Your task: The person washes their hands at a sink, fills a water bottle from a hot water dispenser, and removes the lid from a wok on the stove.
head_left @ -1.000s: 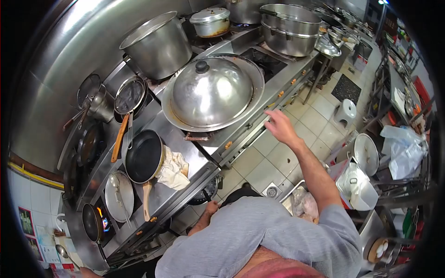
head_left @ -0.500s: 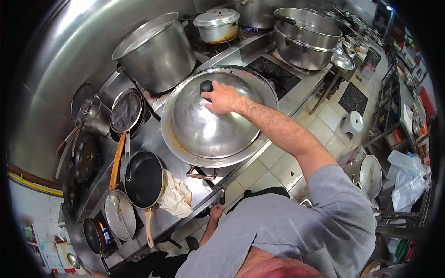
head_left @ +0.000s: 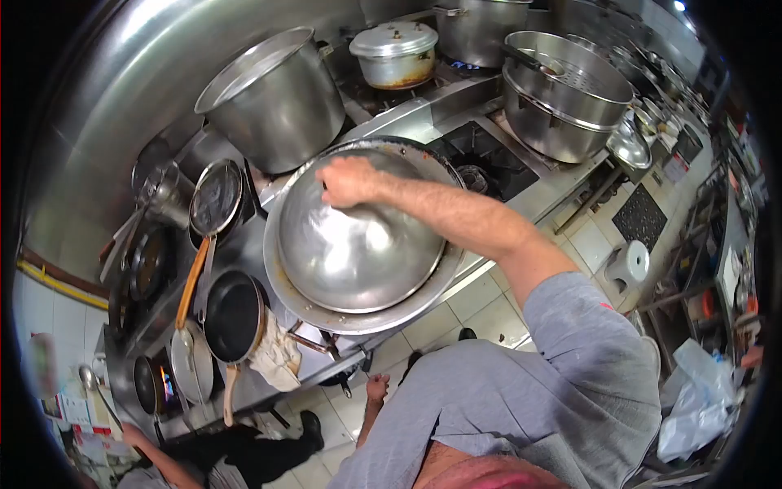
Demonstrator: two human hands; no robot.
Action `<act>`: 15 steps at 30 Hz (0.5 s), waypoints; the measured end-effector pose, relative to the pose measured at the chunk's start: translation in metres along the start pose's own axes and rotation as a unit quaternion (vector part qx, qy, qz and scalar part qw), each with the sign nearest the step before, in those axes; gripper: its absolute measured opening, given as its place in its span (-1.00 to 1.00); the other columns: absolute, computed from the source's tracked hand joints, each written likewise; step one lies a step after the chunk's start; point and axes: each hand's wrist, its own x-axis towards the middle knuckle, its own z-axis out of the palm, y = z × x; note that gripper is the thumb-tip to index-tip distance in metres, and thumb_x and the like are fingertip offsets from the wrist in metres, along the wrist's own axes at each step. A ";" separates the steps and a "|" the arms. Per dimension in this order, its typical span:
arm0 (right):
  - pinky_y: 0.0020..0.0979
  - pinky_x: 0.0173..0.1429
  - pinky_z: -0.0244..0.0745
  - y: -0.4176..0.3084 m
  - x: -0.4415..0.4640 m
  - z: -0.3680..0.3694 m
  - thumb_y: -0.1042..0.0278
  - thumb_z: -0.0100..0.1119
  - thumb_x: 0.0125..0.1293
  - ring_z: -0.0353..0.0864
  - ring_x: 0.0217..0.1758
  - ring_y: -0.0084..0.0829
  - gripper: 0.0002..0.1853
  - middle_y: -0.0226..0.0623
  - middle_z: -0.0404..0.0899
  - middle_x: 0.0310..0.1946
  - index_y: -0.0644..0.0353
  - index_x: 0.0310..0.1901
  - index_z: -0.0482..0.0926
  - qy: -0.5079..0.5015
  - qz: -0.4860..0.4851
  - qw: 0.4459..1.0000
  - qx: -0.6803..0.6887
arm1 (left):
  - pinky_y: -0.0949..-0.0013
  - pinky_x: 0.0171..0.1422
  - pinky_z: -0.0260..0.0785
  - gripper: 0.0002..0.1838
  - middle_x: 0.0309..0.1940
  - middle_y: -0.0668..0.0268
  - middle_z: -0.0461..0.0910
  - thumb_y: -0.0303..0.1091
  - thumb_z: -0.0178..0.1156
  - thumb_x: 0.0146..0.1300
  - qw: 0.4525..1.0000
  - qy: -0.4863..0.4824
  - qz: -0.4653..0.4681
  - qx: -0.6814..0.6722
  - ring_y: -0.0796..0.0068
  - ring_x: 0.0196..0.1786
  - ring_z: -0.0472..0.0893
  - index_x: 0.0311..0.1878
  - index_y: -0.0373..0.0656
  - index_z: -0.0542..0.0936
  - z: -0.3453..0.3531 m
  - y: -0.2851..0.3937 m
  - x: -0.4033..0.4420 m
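A domed metal lid [head_left: 350, 261] covers most of a wide, shallow metal pan [head_left: 428, 303] on the stove. My right hand [head_left: 349, 181] is closed at the top of the lid, around its knob, which the fingers now hide. I cannot tell whether the lid is raised off the pan. My left hand [head_left: 377, 386] hangs low beside my body, near the stove's front edge, its fingers curled with nothing visible in them. A metal bar handle [head_left: 314, 341] shows at the pan's front, partly covered.
A tall stockpot [head_left: 273, 102] and a lidded pot [head_left: 394, 59] stand behind. To the right sit a bare burner [head_left: 481, 159] and a stacked steamer pot [head_left: 558, 118]. A black frying pan [head_left: 231, 316] and cloth [head_left: 275, 354] lie left. Another person's hand [head_left: 134, 434] holds a ladle.
My right hand has closed over the knob, which showed before. The lid and pan appear lower and further left in view; the camera has shifted too. Another person's arm has come into view.
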 end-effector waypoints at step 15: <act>-0.54 -0.70 0.02 0.241 -0.044 -0.165 0.21 0.06 0.16 0.26 -0.69 -0.67 -0.79 -0.53 0.53 -0.46 0.07 -0.24 0.56 0.032 0.126 0.969 0.210 | 0.32 0.13 0.37 -0.42 -0.11 0.06 0.61 -0.11 0.35 0.05 0.975 0.182 -0.098 -0.080 0.24 -0.01 0.58 0.04 -0.34 0.51 0.050 -0.049 -0.020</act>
